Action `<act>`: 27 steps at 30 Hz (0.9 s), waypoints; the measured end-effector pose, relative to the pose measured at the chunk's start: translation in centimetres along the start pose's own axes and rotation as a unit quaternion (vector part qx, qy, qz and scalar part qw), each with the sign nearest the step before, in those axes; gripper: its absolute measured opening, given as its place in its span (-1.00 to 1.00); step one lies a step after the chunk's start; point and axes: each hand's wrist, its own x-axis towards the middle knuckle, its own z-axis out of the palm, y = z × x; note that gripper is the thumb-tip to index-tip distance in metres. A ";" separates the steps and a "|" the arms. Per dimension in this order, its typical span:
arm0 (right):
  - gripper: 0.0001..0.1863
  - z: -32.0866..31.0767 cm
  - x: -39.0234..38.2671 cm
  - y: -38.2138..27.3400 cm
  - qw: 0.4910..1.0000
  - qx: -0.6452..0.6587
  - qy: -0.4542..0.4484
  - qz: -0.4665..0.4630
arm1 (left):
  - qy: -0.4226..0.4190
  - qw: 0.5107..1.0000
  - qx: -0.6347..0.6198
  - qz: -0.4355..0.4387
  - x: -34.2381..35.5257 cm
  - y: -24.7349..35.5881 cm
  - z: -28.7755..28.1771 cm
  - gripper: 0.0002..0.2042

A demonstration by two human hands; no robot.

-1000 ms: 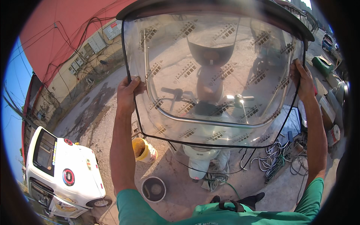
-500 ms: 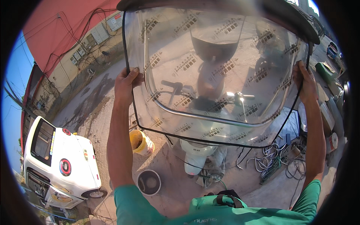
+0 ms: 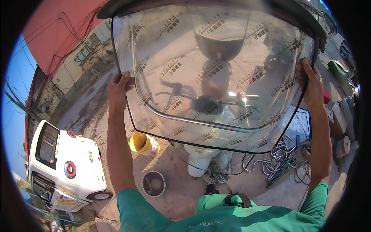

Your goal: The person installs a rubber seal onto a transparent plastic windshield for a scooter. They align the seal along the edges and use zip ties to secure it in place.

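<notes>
A clear plastic windshield (image 3: 239, 85) with black edging and printed marks hangs in front of me, a bent metal tube (image 3: 216, 126) running round inside its border. My left hand (image 3: 120, 86) is closed on its left edge, thumb on the near face. On the opposite edge, my right hand (image 3: 311, 81) grips in the same way. Along the top runs a dark canopy edge (image 3: 303, 19). Through the sheet I see a scooter's handlebar (image 3: 172, 87) and brown seat (image 3: 215, 83). The fingertips behind the sheet show only in part.
A yellow bucket (image 3: 154, 148) and a round dark-centred tub (image 3: 154, 184) stand on the ground at left. Beyond them is a white vehicle (image 3: 85, 154). Tangled cables (image 3: 276, 164) lie at right, near boxes (image 3: 335, 120) and a white roll (image 3: 342, 147).
The windshield and canopy have shifted left, with both hands still on the edges. My left hand has moved farther left than the right.
</notes>
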 end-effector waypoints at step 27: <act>-0.77 -0.1 -0.1 0.3 1.000 0.000 0.024 -0.017 | 0.048 0.996 -0.007 0.069 0.0 -0.7 1.6 -0.76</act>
